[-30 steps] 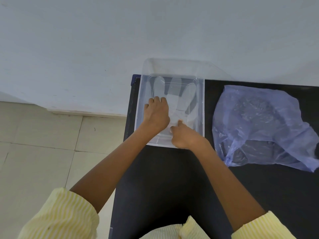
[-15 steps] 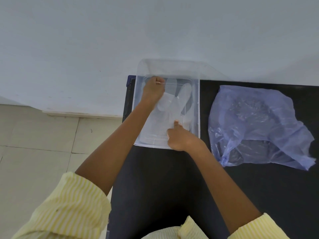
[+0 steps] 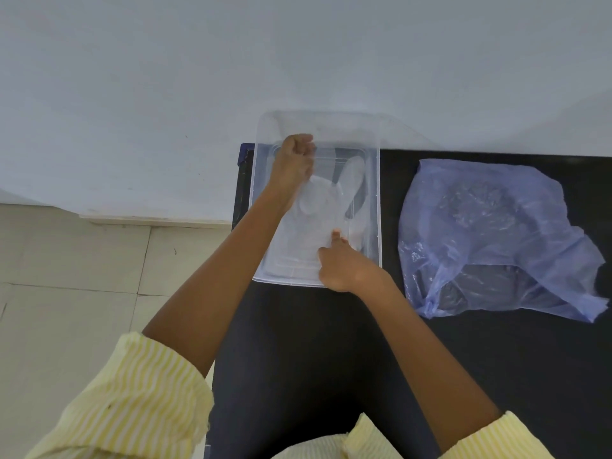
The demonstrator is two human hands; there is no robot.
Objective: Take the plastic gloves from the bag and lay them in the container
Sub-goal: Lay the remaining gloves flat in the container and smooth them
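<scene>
A clear plastic container [image 3: 373,207] sits at the far left corner of the black table. A thin see-through plastic glove [image 3: 326,207] lies flat inside it, fingers pointing away from me. My left hand [image 3: 294,164] is fisted at the far left of the container, pinching the glove's finger ends. My right hand [image 3: 341,265] rests at the container's near edge with the thumb pressing the glove's cuff down. The crumpled blue plastic bag [image 3: 490,233] lies to the right of the container.
The black table [image 3: 331,342] ends just left of the container, with tiled floor [image 3: 66,276] below. A white wall [image 3: 231,61] stands right behind the container. My yellow striped sleeves [image 3: 132,399] are at the bottom.
My left hand moved from the container's near-middle to its far left corner and closed on the glove's finger ends. My right hand stayed at the near edge.
</scene>
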